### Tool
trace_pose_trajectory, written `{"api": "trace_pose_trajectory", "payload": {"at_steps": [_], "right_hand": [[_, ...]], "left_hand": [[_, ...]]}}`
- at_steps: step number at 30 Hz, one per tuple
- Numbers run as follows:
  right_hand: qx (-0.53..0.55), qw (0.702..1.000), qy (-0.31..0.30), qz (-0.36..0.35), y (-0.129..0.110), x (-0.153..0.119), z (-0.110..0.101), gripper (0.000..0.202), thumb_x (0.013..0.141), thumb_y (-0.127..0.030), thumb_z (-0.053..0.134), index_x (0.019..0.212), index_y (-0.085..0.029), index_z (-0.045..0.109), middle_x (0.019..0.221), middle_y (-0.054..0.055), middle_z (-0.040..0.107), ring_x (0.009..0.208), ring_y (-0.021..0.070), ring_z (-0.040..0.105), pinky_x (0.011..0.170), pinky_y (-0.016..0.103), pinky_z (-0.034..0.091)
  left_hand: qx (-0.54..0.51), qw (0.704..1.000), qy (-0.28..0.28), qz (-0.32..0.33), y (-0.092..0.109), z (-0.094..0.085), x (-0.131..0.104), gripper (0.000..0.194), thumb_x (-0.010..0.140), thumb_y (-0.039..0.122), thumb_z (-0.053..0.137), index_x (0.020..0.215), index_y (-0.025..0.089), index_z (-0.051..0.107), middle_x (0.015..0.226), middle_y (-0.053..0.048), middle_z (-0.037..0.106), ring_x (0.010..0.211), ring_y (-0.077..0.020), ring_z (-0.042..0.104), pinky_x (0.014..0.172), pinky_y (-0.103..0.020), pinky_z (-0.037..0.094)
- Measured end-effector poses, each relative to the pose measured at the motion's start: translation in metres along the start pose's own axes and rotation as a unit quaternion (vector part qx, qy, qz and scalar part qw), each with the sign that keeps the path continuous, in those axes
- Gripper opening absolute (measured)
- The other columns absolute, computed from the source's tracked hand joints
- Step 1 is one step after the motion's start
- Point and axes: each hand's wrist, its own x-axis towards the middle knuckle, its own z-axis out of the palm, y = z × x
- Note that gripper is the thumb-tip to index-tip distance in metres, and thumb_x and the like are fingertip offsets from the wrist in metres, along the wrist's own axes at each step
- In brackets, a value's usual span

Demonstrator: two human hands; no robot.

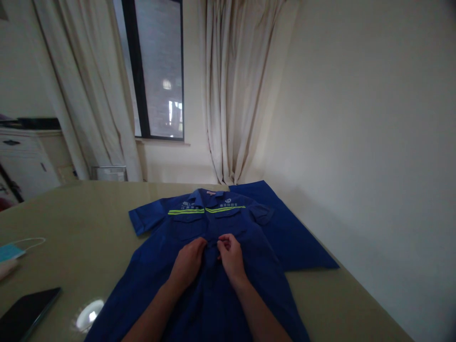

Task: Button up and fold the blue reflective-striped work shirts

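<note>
A dark blue short-sleeved work shirt (185, 230) lies spread front up on the table, collar toward the far side. Yellow-green stripes and pale lettering cross its chest, above two flap pockets. Both hands are at the front placket, just below chest height. My left hand (192, 254) is closed, its fingers pinching the placket edge of the shirt. Close beside it, my right hand (230, 254) also pinches the shirt's front, thumb and forefinger together. Any button between the fingertips is too small and dark to make out.
A flat blue sheet (302, 242) lies partly under the shirt, along the wall. On the table (89, 218) at left are a black phone (28, 311), a light blue face mask (12, 251) and a shiny white round spot. Curtains (231, 95) hang behind.
</note>
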Motion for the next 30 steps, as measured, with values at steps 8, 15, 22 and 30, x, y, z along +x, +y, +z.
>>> {"api": "trace_pose_trajectory", "payload": {"at_steps": [8, 15, 22, 30], "right_hand": [[-0.306, 0.914, -0.173, -0.203, -0.025, -0.067, -0.081, 0.030, 0.087, -0.027, 0.067, 0.116, -0.030, 0.071, 0.123, 0.006, 0.069, 0.116, 0.0265, 0.064, 0.103, 0.043, 0.050], [-0.466, 0.838, -0.237, -0.155, -0.025, -0.128, -0.189, 0.059, 0.097, -0.052, 0.059, 0.152, -0.050, 0.039, 0.162, -0.001, 0.038, 0.147, 0.0315, 0.039, 0.121, 0.054, 0.031], [-0.486, 0.835, -0.204, -0.157, -0.032, -0.126, -0.165, 0.060, 0.091, -0.050, 0.067, 0.148, -0.040, 0.051, 0.157, 0.007, 0.047, 0.143, 0.0345, 0.045, 0.117, 0.053, 0.037], [-0.456, 0.800, -0.314, -0.231, -0.028, -0.134, -0.159, 0.072, 0.095, -0.059, 0.059, 0.158, -0.042, 0.028, 0.164, 0.004, 0.031, 0.150, 0.0322, 0.033, 0.123, 0.053, 0.028]], "left_hand": [[0.171, 0.977, -0.035, 0.125, -0.033, -0.024, -0.077, 0.050, 0.101, 0.043, 0.045, 0.150, 0.037, 0.046, 0.154, 0.001, 0.053, 0.141, -0.0246, 0.050, 0.118, -0.045, 0.041], [0.225, 0.970, -0.064, 0.061, -0.089, -0.056, -0.155, 0.053, 0.096, 0.039, 0.047, 0.149, 0.044, 0.043, 0.158, 0.006, 0.043, 0.142, -0.0276, 0.049, 0.117, -0.052, 0.043], [0.154, 0.980, -0.028, 0.121, 0.029, -0.023, -0.103, 0.050, 0.101, 0.041, 0.042, 0.150, 0.035, 0.047, 0.159, -0.001, 0.046, 0.145, -0.0248, 0.045, 0.122, -0.050, 0.036], [0.162, 0.971, -0.162, 0.066, 0.055, -0.004, -0.067, 0.056, 0.095, 0.051, 0.048, 0.143, 0.024, 0.058, 0.152, -0.013, 0.053, 0.139, -0.0344, 0.052, 0.113, -0.055, 0.043]]}}
